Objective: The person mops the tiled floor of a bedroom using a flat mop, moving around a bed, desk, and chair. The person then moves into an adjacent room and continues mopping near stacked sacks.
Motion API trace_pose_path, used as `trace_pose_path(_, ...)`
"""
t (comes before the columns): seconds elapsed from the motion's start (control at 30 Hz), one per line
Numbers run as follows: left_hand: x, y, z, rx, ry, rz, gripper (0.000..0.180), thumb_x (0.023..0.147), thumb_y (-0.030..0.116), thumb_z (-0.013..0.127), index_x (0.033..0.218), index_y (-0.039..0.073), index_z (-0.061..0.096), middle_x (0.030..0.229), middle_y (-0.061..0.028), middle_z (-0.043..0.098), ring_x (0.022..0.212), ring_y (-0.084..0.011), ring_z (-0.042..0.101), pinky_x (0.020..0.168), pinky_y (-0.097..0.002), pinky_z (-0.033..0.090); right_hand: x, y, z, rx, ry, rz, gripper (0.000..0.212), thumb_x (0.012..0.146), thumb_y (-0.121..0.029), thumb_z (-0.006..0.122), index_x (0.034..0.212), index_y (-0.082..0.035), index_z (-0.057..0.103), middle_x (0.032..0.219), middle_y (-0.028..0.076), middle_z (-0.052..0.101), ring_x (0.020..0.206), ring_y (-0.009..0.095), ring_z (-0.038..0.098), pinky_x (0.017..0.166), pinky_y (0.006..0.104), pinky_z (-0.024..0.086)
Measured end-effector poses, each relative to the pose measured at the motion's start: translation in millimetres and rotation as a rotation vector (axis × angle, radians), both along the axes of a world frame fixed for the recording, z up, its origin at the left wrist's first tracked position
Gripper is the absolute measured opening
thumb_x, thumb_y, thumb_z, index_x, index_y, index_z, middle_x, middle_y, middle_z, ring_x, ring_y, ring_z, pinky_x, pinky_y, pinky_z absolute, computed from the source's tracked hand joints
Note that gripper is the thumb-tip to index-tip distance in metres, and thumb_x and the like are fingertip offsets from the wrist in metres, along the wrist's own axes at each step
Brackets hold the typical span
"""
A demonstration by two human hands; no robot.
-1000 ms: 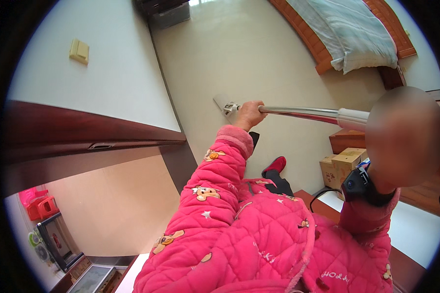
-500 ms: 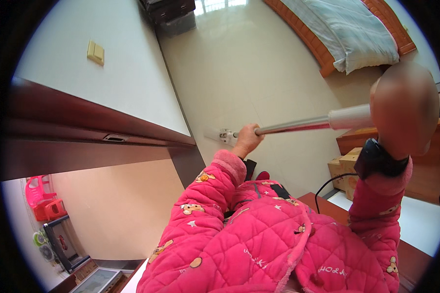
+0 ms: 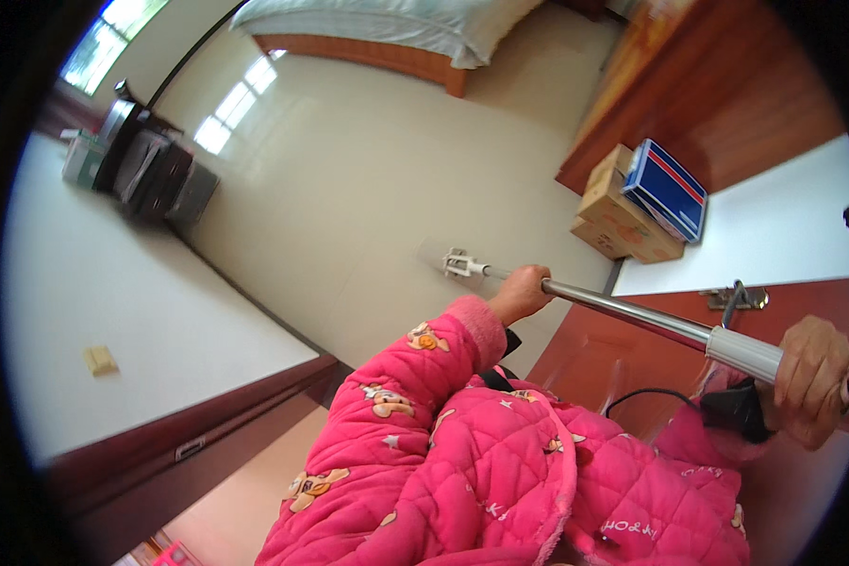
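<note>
Both my hands hold a long-handled mop [image 3: 627, 307] with a shiny metal pole and a white grip. My left hand [image 3: 522, 294] is wrapped round the lower pole, just above the white bracket of the mop head [image 3: 462, 264]. At the right, my right hand [image 3: 811, 382] is closed round the top end, beyond the white grip sleeve [image 3: 743, 354]. The mop head is small and pale, low over the beige floor [image 3: 368, 189]; I cannot tell whether it touches. A black band is on my right wrist.
Cardboard boxes [image 3: 632, 222] with a blue case [image 3: 668, 189] stand by the wall at right, near a red-brown door [image 3: 590, 363]. Dark cases [image 3: 156, 174] stand at the far left. A bed [image 3: 377, 28] is at the back. A dark door frame [image 3: 189, 443] runs along the left.
The view has swung round, bringing the boxes and red-brown door fully into sight. My right hand has come down lower in view with the handle end. Both hands keep their hold.
</note>
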State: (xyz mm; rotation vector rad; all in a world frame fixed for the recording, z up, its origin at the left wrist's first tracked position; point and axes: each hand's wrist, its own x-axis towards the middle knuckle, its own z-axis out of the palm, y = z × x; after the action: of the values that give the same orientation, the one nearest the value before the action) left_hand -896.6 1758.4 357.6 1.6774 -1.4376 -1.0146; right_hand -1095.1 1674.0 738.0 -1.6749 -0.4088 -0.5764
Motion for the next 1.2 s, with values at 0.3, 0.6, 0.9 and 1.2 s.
trace_pose_path(0.3, -112.1, -140.2, -53.4, -0.113, -0.053, -0.342, 0.018, 0.068, 0.016, 0.07, 0.079, 0.006, 0.06, 0.081, -0.0166, 0.061, 0.08, -0.0372, 0.059, 0.069, -0.0441, 0.047, -51.8, 43.4, -59.0, -0.184, -0.185, -1.015, 0.015, 0.084, -0.009, 0.058, 0.088, -0.008, 0.043, 0.056, -0.001, 0.046, 0.039, 0.008, 0.043, 0.039, 0.0221, 0.042)
trace_pose_path(0.6, -145.2, -179.2, -112.5, -0.14, -0.058, -0.401, 0.018, 0.067, 0.018, 0.07, 0.078, 0.008, 0.059, 0.08, -0.0146, 0.061, 0.081, -0.0358, 0.058, 0.071, -0.0441, 0.046, -55.7, 29.8, -118.8, -0.185, -0.157, -1.43, 0.01, 0.088, -0.013, 0.046, 0.089, -0.004, 0.043, 0.05, -0.001, 0.038, 0.036, 0.01, 0.034, 0.04, 0.0265, 0.04)
trace_pose_path(0.9, -98.2, -82.2, -82.6, -0.043, -0.037, -0.287, 0.018, 0.068, 0.021, 0.069, 0.08, 0.009, 0.064, 0.085, -0.0136, 0.063, 0.088, -0.033, 0.058, 0.077, -0.0426, 0.048, -84.4, 69.8, -104.8, -0.148, -0.145, -1.011, 0.013, 0.083, -0.014, 0.054, 0.082, -0.003, 0.047, 0.056, 0.002, 0.046, 0.042, 0.01, 0.041, 0.048, 0.0264, 0.041)
trace_pose_path(1.2, 15.8, 132.7, -57.7, 0.032, 0.093, -0.107, 0.018, 0.07, 0.02, 0.071, 0.08, 0.006, 0.064, 0.082, -0.0159, 0.063, 0.079, -0.0352, 0.061, 0.07, -0.0427, 0.049, -16.0, 223.6, -73.0, -1.424, 0.004, -1.395, 0.019, 0.081, -0.005, 0.063, 0.088, 0.005, 0.048, 0.057, 0.005, 0.05, 0.046, 0.012, 0.05, 0.057, 0.0271, 0.049)
